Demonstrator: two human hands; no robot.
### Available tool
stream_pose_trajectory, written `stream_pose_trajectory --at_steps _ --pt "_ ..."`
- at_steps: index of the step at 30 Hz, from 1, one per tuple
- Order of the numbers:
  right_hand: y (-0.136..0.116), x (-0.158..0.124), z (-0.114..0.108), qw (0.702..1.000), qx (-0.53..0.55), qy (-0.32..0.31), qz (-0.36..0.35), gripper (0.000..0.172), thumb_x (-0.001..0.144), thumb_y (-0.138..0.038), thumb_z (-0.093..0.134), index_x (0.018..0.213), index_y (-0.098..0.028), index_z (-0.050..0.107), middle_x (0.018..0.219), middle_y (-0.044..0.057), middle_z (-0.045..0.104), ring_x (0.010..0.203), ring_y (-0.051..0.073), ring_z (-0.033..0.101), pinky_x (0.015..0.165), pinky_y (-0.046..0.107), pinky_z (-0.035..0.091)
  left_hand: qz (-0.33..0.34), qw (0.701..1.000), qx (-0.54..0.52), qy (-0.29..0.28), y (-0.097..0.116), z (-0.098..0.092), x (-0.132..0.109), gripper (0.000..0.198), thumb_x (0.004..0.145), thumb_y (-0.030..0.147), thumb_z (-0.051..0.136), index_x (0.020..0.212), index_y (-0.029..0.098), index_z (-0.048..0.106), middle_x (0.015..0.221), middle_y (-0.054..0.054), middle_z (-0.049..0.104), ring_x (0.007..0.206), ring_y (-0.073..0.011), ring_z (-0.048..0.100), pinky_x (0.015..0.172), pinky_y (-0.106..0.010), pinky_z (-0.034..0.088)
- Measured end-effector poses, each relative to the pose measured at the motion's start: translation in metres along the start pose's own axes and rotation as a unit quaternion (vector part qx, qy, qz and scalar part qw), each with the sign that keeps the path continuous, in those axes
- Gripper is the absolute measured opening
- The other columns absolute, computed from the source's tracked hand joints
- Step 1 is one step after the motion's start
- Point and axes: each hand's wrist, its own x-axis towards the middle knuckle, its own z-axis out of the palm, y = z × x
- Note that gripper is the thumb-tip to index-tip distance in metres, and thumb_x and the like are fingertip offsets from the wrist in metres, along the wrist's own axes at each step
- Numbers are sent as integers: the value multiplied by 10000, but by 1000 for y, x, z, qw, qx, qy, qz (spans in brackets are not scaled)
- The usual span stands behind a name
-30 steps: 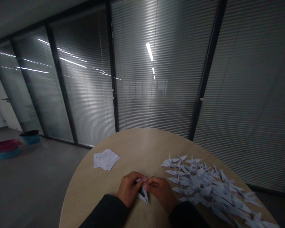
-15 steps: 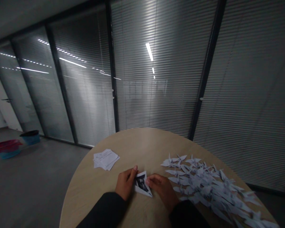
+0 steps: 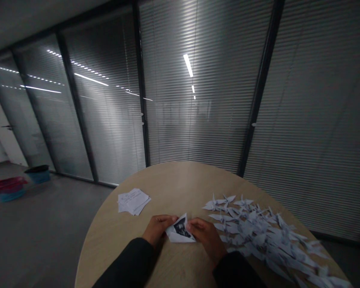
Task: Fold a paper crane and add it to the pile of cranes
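Left hand and right hand, in dark sleeves, hold a small folded white paper triangle with dark black-and-grey print at lower centre of the frame, just above the near edge of the view. Both grips are clamped on the paper, left fingers on its left corner, right fingers on its right side, and the piece sits low over the tabletop, can't tell if it's touching. The round light-wood tabletop fills the bottom centre. To the right of the right hand, nearly touching its wrist side, lies a big loose heap of white folded paper origami cranes, spreading toward the lower right edge of the tabletop. Upper left of the hands sits a small messy stack of white rectangular printed paper slips, well apart from the heap. Behind the tabletop runs a dark-framed glass partition with grey horizontal blinds, ceiling lights reflected in it. Far left on the grey floor stand a red tub over a blue tub and, just beside them, a blue tub with a dark rim.
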Motion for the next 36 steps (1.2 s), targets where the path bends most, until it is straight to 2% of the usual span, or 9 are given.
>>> stream_pose_trajectory --at_steps 6,9,12,16,24,29,36 --pt "5 3 -1 1000 2 2 19 400 593 -509 670 756 -145 643 744 59 658 699 192 597 586 253 433 -2 998 -37 -52 1 2 -2 538 490 458 812 845 63 726 813 -138 685 681 -161 583 696 -272 434" --pt "6 3 -1 999 5 -18 27 412 594 -518 667 776 -149 642 768 59 662 721 196 607 597 256 451 -12 999 -16 -49 -2 2 1 563 451 461 823 830 58 719 751 -116 679 602 -132 555 617 -251 422" --pt "7 2 0 999 7 -29 25 408 607 -521 656 768 -147 637 769 59 661 723 194 610 614 261 462 -22 999 19 -33 -3 3 2 599 397 511 816 755 46 698 626 -74 638 491 -89 481 503 -220 359" --pt "8 2 3 1000 1 -12 26 392 606 -516 647 735 -147 628 743 55 655 698 190 606 589 256 455 -17 998 51 -20 2 8 0 638 354 575 789 690 49 659 543 -30 573 446 -72 420 448 -213 308" --pt "3 2 2 1000 -16 -26 9 299 593 -435 633 631 -144 574 635 30 611 608 149 560 547 230 408 40 993 111 -10 -3 8 1 589 484 586 731 675 37 635 569 -37 544 496 -68 398 491 -215 279" --pt "1 1 2 999 -20 -29 26 281 582 -419 625 615 -150 551 605 20 585 582 139 538 534 231 389 32 994 105 -8 -5 11 1 589 480 589 727 669 42 619 576 -45 546 507 -79 410 512 -224 296" --pt "1 -1 5 998 -46 -50 15 295 610 -435 613 641 -147 558 615 24 595 592 141 542 552 235 391 34 995 90 -13 -1 13 -2 594 449 576 751 681 43 631 584 -46 555 528 -91 431 533 -225 315"
